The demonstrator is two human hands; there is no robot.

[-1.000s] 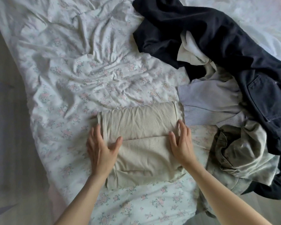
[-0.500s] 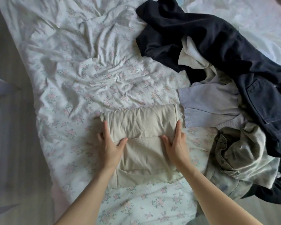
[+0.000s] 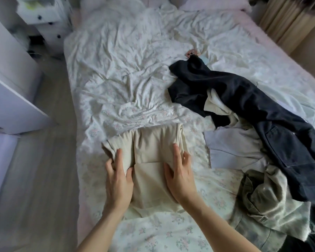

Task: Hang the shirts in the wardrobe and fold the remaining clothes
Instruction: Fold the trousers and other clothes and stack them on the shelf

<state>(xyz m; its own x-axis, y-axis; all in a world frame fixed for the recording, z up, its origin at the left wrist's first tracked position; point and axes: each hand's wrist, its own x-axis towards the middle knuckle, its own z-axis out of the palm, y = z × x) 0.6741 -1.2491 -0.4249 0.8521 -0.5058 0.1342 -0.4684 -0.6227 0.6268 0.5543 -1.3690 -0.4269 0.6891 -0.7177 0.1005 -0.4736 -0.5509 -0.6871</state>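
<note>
Status at this station: I have a beige garment lying near the front edge of the bed, folded over on itself into a compact rectangle. My left hand rests on its left side; the thumb and fingers appear to be gathering a bunched fold there, so I rate that grip as grasping the cloth. My right hand lies on the right side with fingers nearly straight, pressing the fold flat; that grip is released.

Progress, as I judge it:
- Beige garment: fold nearly complete; the left edge is bunched and needs squaring.
- Unsorted pile to my right: a dark navy garment draped across the others, a pale lilac ribbed piece beneath it, a cream piece showing under the navy cloth, and an olive garment at the near corner. None is folded.
- Hanging: I cannot tell which of the pile are shirts. White furniture stands at the left; whether it is the wardrobe I cannot confirm.

Assessment: one item close to done, at least four left, so the task is in its early-to-middle portion
</note>
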